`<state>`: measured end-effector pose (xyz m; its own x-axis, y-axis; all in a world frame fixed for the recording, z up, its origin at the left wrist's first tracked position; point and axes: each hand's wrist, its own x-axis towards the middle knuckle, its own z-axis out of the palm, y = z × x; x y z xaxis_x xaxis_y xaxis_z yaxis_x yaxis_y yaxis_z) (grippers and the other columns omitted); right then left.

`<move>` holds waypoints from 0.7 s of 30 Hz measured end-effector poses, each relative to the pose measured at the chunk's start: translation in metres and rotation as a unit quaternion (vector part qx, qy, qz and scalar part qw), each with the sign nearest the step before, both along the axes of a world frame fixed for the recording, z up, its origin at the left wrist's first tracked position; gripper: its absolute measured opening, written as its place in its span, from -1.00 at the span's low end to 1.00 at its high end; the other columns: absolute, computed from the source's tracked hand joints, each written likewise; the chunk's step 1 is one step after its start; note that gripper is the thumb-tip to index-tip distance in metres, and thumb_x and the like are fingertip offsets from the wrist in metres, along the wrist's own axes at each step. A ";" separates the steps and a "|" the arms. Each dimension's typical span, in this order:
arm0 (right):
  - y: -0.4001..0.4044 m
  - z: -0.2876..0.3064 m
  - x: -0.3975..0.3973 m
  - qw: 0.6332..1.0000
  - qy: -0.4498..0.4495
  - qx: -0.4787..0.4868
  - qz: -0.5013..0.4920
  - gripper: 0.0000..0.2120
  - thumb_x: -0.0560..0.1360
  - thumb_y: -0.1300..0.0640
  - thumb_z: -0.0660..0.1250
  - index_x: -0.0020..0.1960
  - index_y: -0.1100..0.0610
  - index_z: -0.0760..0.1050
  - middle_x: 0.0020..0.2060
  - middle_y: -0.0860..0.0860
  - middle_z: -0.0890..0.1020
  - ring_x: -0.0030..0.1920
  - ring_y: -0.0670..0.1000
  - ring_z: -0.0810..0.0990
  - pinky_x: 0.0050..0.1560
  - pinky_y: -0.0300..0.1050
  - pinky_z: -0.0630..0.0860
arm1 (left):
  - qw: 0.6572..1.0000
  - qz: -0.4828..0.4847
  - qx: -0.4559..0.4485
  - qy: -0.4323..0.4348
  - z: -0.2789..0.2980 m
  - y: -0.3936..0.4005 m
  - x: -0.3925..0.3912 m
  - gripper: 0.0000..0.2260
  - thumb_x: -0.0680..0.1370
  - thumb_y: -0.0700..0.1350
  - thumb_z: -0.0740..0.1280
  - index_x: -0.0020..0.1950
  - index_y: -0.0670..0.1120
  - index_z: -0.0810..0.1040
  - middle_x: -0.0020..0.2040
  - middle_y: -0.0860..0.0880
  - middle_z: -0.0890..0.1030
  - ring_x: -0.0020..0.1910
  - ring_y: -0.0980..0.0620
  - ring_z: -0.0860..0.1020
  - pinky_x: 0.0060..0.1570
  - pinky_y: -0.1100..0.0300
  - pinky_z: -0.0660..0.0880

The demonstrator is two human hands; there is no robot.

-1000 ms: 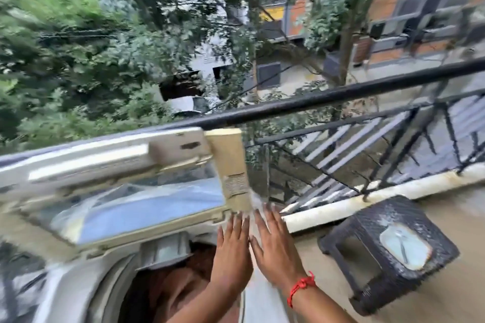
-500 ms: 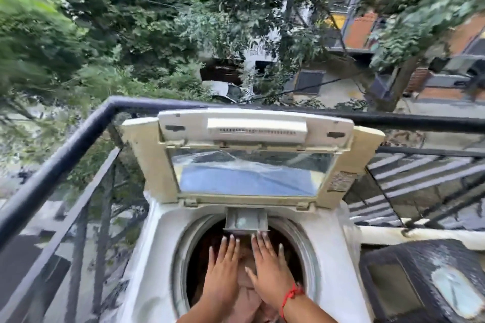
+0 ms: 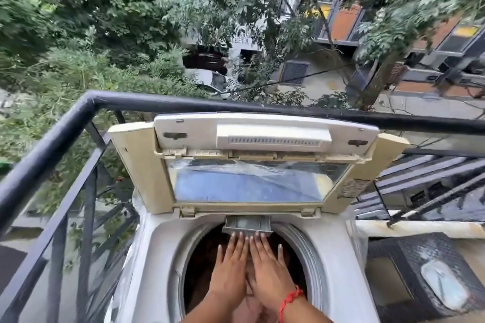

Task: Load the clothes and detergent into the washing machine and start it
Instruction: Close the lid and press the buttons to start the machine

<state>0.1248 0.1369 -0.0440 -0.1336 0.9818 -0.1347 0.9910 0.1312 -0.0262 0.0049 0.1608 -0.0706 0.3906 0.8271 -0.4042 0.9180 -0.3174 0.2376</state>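
A white top-loading washing machine (image 3: pixel 154 257) stands on a balcony with its lid (image 3: pixel 252 165) raised upright. Brownish clothes (image 3: pixel 249 307) lie inside the dark drum. My left hand (image 3: pixel 231 267) and my right hand (image 3: pixel 270 270) are held flat, side by side, over the drum opening, palms down with fingers straight and together. Their fingertips reach the small grey dispenser drawer (image 3: pixel 248 224) at the back rim of the opening. Neither hand holds anything. A red thread is tied round my right wrist. No detergent container is in view.
A black metal railing (image 3: pixel 65 136) runs close along the machine's left and behind it. A dark wicker stool (image 3: pixel 420 270) with a small pale object on top stands right of the machine. Trees, a parked car and buildings lie below.
The view has swung left and steadied, bringing the machine to the centre. Both hands stay flat over the drum and have reached forward to the dispenser drawer.
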 end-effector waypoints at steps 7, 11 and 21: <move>0.004 -0.016 0.008 1.000 0.004 -0.031 -0.002 -0.26 0.19 -0.14 0.54 0.32 0.08 0.53 0.30 -0.03 0.55 0.37 -0.04 0.44 0.45 0.17 0.02 | 1.000 0.001 0.014 0.009 -0.012 0.001 0.001 -0.35 0.58 -0.13 0.04 0.54 -0.04 -0.31 0.57 0.00 -0.27 0.50 -0.04 -0.37 0.49 -0.10 -0.20; 0.006 -0.026 0.019 1.000 0.011 -0.025 -0.002 -0.27 0.14 -0.07 0.58 0.26 0.15 0.57 0.23 0.03 0.61 0.32 0.01 0.52 0.42 0.14 -0.13 | 0.991 0.005 0.127 -0.036 -0.011 -0.002 0.006 -0.34 0.54 -0.19 -0.02 0.50 -0.14 -0.37 0.59 -0.04 -0.07 0.43 0.04 -0.49 0.49 -0.07 0.00; 0.014 -0.029 0.039 0.998 0.038 -0.051 0.005 -0.28 0.26 -0.13 0.48 0.33 0.20 0.50 0.29 0.08 0.56 0.33 0.04 0.50 0.41 0.07 -0.10 | 0.989 0.011 0.146 -0.029 -0.012 0.003 -0.002 -0.15 0.26 -0.07 0.31 0.52 -0.19 0.12 0.38 -0.03 0.47 0.55 0.02 -0.23 0.42 0.01 0.09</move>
<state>0.1642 0.1508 -0.0727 -0.1563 0.9622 -0.2230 0.9843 0.1331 -0.1158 0.0029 0.1641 -0.0825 0.3870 0.9135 -0.1251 0.9129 -0.3606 0.1910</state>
